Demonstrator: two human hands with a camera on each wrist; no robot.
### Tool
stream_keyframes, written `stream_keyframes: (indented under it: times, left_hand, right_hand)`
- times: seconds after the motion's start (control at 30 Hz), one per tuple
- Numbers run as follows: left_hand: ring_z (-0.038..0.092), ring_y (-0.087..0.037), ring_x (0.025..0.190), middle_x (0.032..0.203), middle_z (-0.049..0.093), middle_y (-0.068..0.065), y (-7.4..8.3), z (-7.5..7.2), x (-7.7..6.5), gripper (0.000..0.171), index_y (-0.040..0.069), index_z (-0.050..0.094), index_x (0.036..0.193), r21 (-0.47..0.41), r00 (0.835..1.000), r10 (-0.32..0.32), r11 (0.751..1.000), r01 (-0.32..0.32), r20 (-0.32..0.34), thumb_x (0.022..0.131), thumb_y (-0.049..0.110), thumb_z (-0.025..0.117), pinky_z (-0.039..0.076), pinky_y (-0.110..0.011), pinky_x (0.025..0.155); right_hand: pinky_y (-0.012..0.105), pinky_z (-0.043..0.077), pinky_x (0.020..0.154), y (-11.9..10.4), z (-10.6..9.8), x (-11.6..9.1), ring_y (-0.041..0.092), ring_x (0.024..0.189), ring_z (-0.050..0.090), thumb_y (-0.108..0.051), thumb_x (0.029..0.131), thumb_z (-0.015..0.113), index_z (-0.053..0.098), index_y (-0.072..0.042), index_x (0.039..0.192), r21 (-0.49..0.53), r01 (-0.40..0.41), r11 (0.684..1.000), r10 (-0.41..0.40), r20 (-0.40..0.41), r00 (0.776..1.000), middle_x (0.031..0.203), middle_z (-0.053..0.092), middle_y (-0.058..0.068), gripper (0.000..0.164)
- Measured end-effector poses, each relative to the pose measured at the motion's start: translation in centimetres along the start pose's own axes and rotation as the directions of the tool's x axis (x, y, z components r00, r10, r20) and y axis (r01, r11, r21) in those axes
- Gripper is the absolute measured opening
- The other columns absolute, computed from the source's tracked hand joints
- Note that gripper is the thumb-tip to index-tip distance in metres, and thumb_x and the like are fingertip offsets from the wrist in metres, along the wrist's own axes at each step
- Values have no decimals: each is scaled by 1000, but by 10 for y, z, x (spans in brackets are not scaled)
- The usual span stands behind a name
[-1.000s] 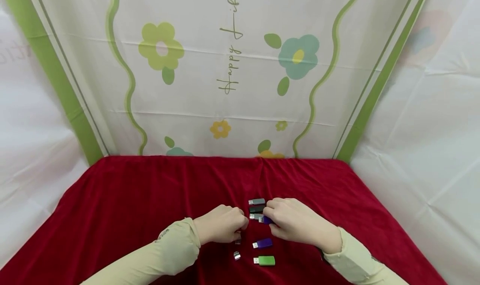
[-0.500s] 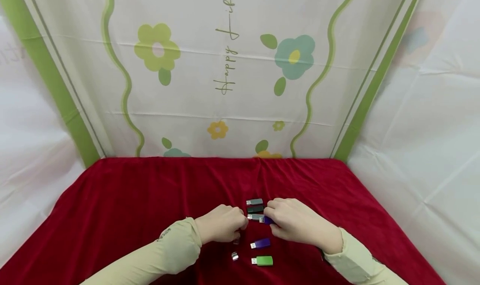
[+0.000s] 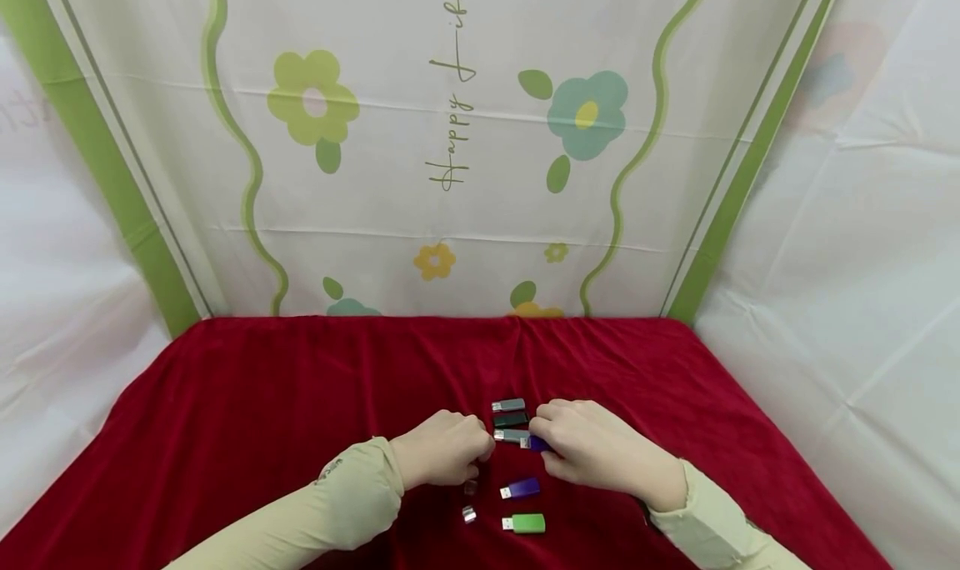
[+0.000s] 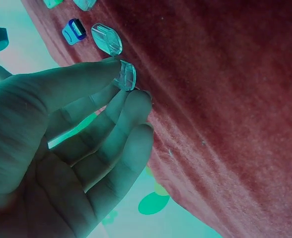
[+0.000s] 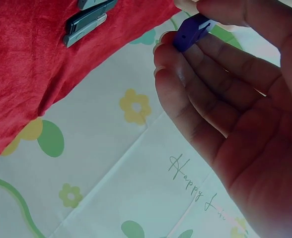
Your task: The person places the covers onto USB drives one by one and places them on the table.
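Note:
My left hand (image 3: 447,447) pinches a small clear plastic cap (image 4: 128,76) between thumb and fingertips, just over the red cloth. The head view hides that cap behind the fingers. My right hand (image 3: 592,447) holds a purple USB flash drive (image 5: 189,32) by its body, the metal plug (image 3: 525,442) pointing toward the left hand. A gap separates the two hands. Nearer to me lie a second purple flash drive (image 3: 521,488) and a green one (image 3: 527,523), both uncapped. Two loose clear caps, one dim (image 3: 470,487) and one shiny (image 3: 468,514), sit left of them.
Beyond the held drive, two grey flash drives, a far one (image 3: 509,405) and a near one (image 3: 510,436), lie with a black one (image 3: 510,420) between them. Red velvet cloth (image 3: 300,403) covers the table. A white printed curtain (image 3: 375,187) rises behind its far edge.
The head view has shifted slightly, so the scattered drives and caps appear a little further left. Both hands keep their grips and have barely moved.

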State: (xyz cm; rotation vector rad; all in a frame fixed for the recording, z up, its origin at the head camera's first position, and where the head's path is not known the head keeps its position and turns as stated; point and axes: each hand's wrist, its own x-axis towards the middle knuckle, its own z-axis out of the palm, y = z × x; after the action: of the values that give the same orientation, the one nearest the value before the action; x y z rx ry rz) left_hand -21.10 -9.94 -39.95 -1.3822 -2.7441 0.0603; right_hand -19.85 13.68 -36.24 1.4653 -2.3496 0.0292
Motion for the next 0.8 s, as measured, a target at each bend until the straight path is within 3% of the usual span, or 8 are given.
stream_keyframes:
  times: [0.37, 0.6, 0.8]
  left_hand:
    - [38, -1, 45, 51, 41, 15, -4, 2, 0, 40, 24, 50, 55, 49, 997, -37, 998, 41, -74, 72, 23, 87, 35, -21, 43]
    - [43, -2, 46, 54, 49, 14, -2, 2, 1, 33, 23, 59, 56, 59, 998, -53, 997, 55, -30, 72, 26, 88, 38, -20, 44]
    - [42, -2, 46, 53, 47, 13, -2, 2, 2, 36, 23, 56, 56, 58, 998, -59, 997, 59, -9, 73, 25, 88, 38, -21, 44]
  right_hand:
    - [16, 30, 50, 0, 2, -1, 4, 59, 33, -4, 68, 70, 52, -15, 70, 21, -13, 1000, 13, 12, 1000, 67, 36, -12, 21]
    - [17, 30, 50, 0, 1, 0, 3, 59, 33, -4, 69, 70, 53, -15, 70, 21, -15, 1000, 14, 18, 1000, 67, 36, -12, 21]
    - [16, 30, 50, -1, 1, -1, 3, 59, 33, -4, 69, 70, 52, -15, 71, 23, -15, 1000, 15, 22, 1000, 68, 36, -12, 21]
